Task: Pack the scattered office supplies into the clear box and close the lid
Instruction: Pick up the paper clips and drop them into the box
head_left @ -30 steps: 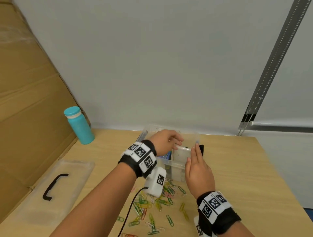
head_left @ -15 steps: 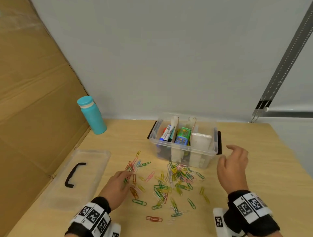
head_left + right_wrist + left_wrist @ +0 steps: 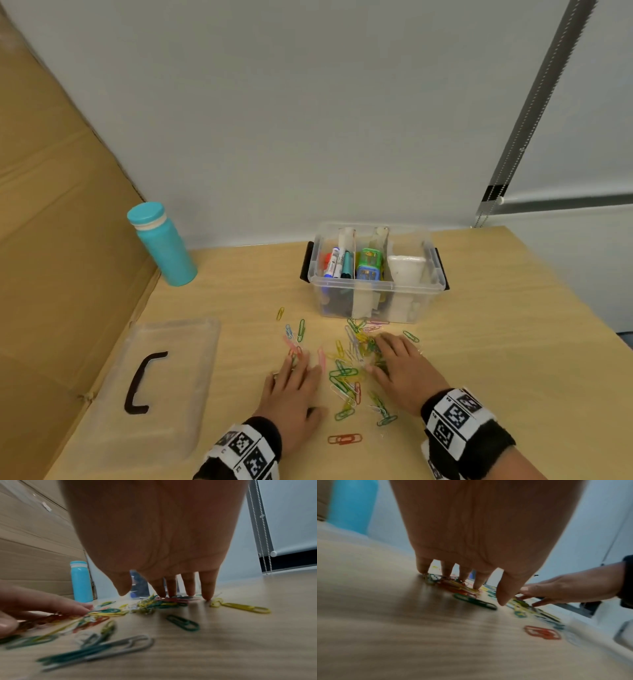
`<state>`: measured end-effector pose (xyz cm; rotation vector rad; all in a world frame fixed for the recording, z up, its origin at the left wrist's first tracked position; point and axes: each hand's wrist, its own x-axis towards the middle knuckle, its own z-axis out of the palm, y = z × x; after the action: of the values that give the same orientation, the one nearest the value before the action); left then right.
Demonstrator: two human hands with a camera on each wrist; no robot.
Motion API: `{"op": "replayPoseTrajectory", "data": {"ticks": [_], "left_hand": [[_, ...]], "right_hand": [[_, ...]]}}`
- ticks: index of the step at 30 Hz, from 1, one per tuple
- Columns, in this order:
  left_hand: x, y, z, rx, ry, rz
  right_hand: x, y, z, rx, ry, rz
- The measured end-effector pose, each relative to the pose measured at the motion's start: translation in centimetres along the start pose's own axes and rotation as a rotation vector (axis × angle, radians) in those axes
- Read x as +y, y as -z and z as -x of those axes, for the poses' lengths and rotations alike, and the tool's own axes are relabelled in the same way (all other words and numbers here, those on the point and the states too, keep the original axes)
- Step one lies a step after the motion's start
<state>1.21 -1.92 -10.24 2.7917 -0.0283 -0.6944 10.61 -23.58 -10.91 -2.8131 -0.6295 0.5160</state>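
Note:
A clear box (image 3: 373, 301) stands open at the back of the wooden table, holding markers, a green and blue item and white items between dividers. Coloured paper clips (image 3: 346, 373) lie scattered in front of it. My left hand (image 3: 294, 380) lies flat, fingers straight, fingertips (image 3: 476, 585) touching clips at the pile's left side. My right hand (image 3: 397, 366) lies flat on the pile's right side, its fingertips (image 3: 208, 595) resting on clips. Neither hand grips anything. The clear lid (image 3: 154, 383) with a black handle lies to the left.
A teal bottle (image 3: 161, 245) stands at the back left beside a cardboard panel (image 3: 51, 205). A white wall runs behind the box. A blind with a bead chain (image 3: 257, 527) hangs at the right. One red clip (image 3: 344, 439) lies apart near the table's front edge.
Both hands left the box and came down to the table. They now rest flat on either side of the clip pile, and the clips between them lie bunched closer together.

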Motion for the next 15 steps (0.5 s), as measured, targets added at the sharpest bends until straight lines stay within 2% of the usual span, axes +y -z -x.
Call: {"op": "replayPoseTrajectory", "data": {"ticks": [2,5,7,9,11,15], "left_hand": [[0.6,0.2,0.8,0.007,-0.049,0.006],[0.0,1.5,0.5,0.103,-0.075,0.064],[-0.8,3.2,-0.9,0.191,-0.05,0.082],[-2.0,5.0,-3.0,0.24,-0.001,0.083],[-3.3,6.4,-5.0,0.225,0.047,0.05],[-4.7,6.7,-6.6,0.073,0.066,0.028]], "right_hand": [[-0.4,0.0,0.9,0.002,0.018,0.009],[-0.7,0.9,0.1,0.064,0.042,0.042],[-1.1,1.7,-1.4,0.113,0.042,0.034],[-1.6,2.4,-3.0,0.096,0.006,0.024],[-2.0,2.3,-3.9,0.066,-0.025,0.022],[-2.4,0.7,-3.0,0.073,-0.009,0.107]]}}
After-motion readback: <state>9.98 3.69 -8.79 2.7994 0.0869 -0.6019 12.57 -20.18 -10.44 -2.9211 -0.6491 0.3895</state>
